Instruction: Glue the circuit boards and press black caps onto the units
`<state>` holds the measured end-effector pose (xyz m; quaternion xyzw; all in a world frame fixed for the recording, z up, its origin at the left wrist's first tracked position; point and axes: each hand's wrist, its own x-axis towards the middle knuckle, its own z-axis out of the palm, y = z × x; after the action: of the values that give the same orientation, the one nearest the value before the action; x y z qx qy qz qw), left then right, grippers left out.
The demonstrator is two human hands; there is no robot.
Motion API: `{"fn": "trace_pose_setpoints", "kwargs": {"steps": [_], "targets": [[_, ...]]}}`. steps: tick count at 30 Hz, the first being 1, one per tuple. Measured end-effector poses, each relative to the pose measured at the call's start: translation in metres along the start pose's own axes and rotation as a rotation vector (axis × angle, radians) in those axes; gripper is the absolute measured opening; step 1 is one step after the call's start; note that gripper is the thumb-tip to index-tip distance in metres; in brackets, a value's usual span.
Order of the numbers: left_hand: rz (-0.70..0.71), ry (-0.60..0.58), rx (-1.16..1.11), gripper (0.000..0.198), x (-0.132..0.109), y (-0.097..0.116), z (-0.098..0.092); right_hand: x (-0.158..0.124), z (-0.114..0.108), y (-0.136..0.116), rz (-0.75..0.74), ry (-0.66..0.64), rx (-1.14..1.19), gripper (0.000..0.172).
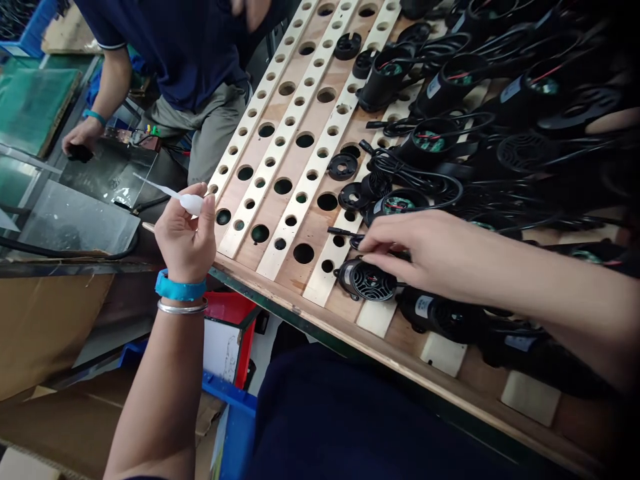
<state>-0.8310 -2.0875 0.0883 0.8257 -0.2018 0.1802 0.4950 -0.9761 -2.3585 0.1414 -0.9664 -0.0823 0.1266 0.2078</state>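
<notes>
My left hand (186, 230) is raised beyond the board's left edge, closed around a white plastic dropper (193, 203). The dropper's thin tip points up and left. A slim pale stick end (149, 227) also pokes out beside that hand. My right hand (395, 247) reaches over the board from the right, its fingers pinched at a black cable (356, 239) with a connector at its end. Just below these fingers lies a round black housing (373, 279) with a swirl-patterned grille. Part of the cable is hidden behind the fingers.
The wooden board (313, 287) has rows of round holes. Several black cylindrical housings (385, 83) with cables and green circuit boards crowd its right side; loose black ring caps (343, 167) lie nearby. Across the board sits a co-worker (165, 53). Red bin (227, 307) and cardboard box (60, 413) are below left.
</notes>
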Motion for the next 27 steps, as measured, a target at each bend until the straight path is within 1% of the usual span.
{"fn": "trace_pose_setpoints", "kwargs": {"steps": [1,4,6,9,13,16,18,20,23,25,27], "targets": [[0.000,0.003,-0.006,0.027,0.000,0.000,0.000,-0.013,0.002,-0.003,0.006,0.075,0.001,0.018],[0.011,0.011,-0.030,0.025,0.000,0.001,0.000,-0.049,0.018,-0.017,0.002,0.217,0.000,0.023],[0.018,0.003,-0.053,0.024,-0.001,0.003,-0.001,-0.063,0.033,-0.030,0.008,0.296,-0.037,0.025],[0.013,-0.043,-0.100,0.025,-0.004,0.007,-0.003,-0.066,0.055,-0.044,0.070,0.362,-0.086,0.026],[-0.021,-0.143,-0.166,0.028,-0.007,0.009,-0.008,-0.056,0.073,-0.048,0.187,0.423,-0.168,0.029],[-0.013,-0.219,-0.190,0.026,-0.007,0.006,-0.012,-0.048,0.078,-0.048,0.270,0.432,-0.252,0.031],[0.009,-0.258,-0.211,0.022,-0.005,0.005,-0.015,-0.043,0.078,-0.050,0.276,0.415,-0.307,0.030],[0.020,-0.286,-0.246,0.022,-0.004,0.005,-0.016,-0.039,0.076,-0.052,0.259,0.398,-0.341,0.028],[-0.002,-0.278,-0.277,0.029,-0.004,0.007,-0.019,-0.033,0.072,-0.056,0.277,0.359,-0.314,0.025],[-0.010,-0.267,-0.281,0.031,-0.005,0.006,-0.021,-0.030,0.070,-0.058,0.335,0.312,-0.268,0.022],[0.029,-0.304,-0.319,0.036,-0.007,0.001,-0.022,-0.027,0.069,-0.059,0.398,0.267,-0.233,0.020]]}}
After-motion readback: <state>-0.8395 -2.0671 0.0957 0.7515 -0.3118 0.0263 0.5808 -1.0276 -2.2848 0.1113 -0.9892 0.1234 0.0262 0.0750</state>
